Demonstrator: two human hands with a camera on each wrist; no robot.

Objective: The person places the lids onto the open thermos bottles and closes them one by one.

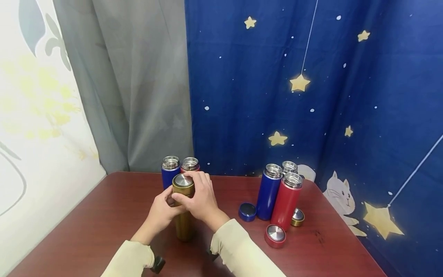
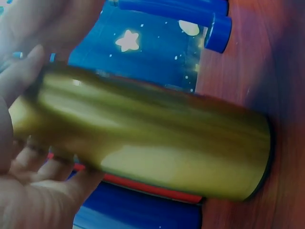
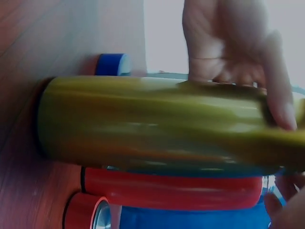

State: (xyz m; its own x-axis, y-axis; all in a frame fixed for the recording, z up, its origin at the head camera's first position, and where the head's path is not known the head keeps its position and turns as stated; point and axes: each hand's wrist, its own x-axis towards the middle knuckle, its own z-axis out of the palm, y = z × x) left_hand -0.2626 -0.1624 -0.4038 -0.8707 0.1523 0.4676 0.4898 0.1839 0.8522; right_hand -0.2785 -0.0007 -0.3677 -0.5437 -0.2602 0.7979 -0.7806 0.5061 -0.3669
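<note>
The left hand is wrapped around the upper part of a gold bottle. The right hand grips the bottle's gold lid, which has a shiny silver top. The gold bottle is upright, right between the two hands, in front of the person. I cannot tell if its bottom touches the worktop.

The side of the gold bottle looks smooth and plain. A small dark mark is on the worktop, far to the right of the right hand, too blurry to read.

Just past the hands stand a blue bottle and a red bottle, both with their tops off. The right wrist view shows a blue cap and a red cap near there.

Well to the right of the right hand are three more bottles with no lids on, close together. Around them lie three loose lids: one blue, one red and one gold.
</note>
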